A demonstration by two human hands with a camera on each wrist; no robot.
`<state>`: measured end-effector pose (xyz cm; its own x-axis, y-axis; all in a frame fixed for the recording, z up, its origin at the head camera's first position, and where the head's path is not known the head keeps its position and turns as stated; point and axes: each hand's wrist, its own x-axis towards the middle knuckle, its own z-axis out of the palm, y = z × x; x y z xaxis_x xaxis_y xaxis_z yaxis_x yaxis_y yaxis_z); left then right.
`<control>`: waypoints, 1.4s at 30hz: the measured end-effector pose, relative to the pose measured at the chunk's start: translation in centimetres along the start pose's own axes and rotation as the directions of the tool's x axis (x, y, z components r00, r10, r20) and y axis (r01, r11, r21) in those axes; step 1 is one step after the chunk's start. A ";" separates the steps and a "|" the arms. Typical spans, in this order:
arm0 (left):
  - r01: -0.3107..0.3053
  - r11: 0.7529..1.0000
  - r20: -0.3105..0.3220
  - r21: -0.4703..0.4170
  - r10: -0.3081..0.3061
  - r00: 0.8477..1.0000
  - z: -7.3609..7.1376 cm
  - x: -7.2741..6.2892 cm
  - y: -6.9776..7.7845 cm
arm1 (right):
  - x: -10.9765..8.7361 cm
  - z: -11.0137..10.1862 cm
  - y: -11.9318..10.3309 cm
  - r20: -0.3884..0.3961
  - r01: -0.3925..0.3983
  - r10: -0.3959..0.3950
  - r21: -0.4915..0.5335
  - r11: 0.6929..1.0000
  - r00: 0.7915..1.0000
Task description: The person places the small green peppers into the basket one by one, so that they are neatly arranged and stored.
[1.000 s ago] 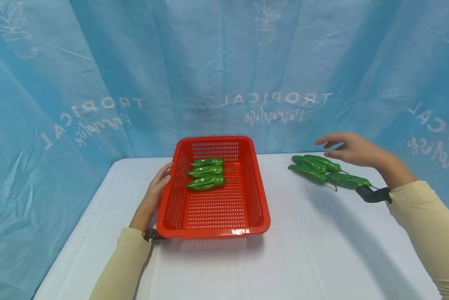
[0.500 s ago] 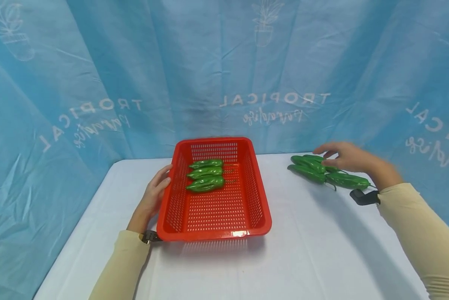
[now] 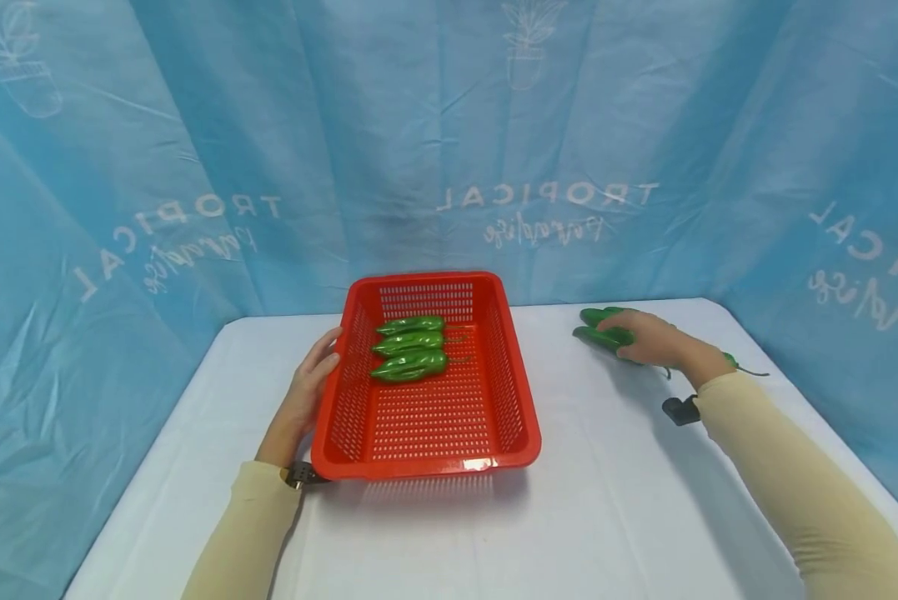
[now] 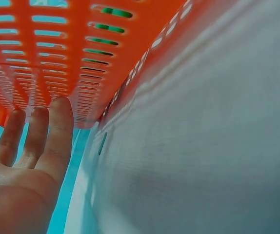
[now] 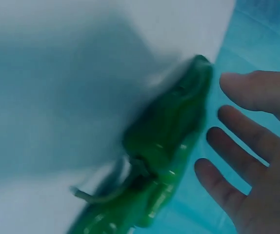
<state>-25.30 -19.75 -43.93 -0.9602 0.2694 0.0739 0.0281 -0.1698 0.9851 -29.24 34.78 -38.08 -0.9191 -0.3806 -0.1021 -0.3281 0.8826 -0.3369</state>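
Note:
A red perforated plastic basket (image 3: 426,468) stands mid-table with three green peppers (image 3: 409,367) lying side by side inside, stems to the right. Against its left wall rests my left hand (image 3: 304,392); the left wrist view shows the extended fingers (image 4: 57,129) at the slotted side (image 4: 101,63). My right hand (image 3: 649,340) reaches low over a small pile of green peppers (image 3: 597,337) at the right and hides part of it. Seen from the right wrist, its fingers (image 5: 250,131) are spread beside a pepper (image 5: 171,117), with nothing between thumb and fingers.
White cloth (image 3: 584,500) covers the table. A blue printed curtain (image 3: 418,150) hangs behind and along both sides, close to the table's back edge. Another pepper stem (image 3: 750,371) pokes out behind the right wrist.
My right hand has come down and slightly left from above the pile, now covering several of its peppers. The left hand and the basket keep their places.

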 end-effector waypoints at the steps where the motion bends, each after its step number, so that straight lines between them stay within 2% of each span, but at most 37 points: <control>1: 0.003 1.000 -0.002 -0.006 -0.003 1.000 0.1 0.0 0.0 | 0.2 0.3 0.2 -0.009 0.009 -0.009 -0.018 1.000 1.000; 4: 0.002 1.000 -0.009 -0.007 -0.002 1.000 0.3 -0.1 -0.1 | 0.5 0.9 0.5 -0.026 0.039 -0.041 -0.071 0.997 0.999; 6: -0.001 1.000 -0.011 -0.004 0.001 1.000 0.3 -0.1 -0.2 | 0.6 1.1 0.6 -0.024 0.032 -0.035 -0.089 0.995 0.999; 18: -0.030 1.000 0.017 -0.004 0.030 0.999 0.2 0.1 -0.3 | 1.0 1.6 1.2 -0.011 -0.011 0.010 -0.076 0.997 1.000; 26: -0.027 1.000 0.002 0.001 0.027 1.000 0.1 0.2 -0.1 | 1.5 2.3 2.1 -0.019 0.018 -0.019 -0.082 0.996 1.000; 32: -0.040 0.999 0.008 0.001 0.040 0.999 0.1 0.2 -0.1 | 1.5 2.1 1.9 -0.017 0.014 -0.016 -0.103 0.995 1.000; 42: -0.040 0.999 0.003 0.026 0.040 0.999 -0.1 0.2 -0.3 | 1.6 1.9 2.0 0.018 -0.025 0.025 -0.028 0.999 1.000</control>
<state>-25.49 -19.75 -44.24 -0.9575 0.2652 0.1133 0.0733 -0.1560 0.9850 -30.92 35.41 -40.71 -0.9231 -0.3630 -0.1271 -0.3110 0.8990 -0.3083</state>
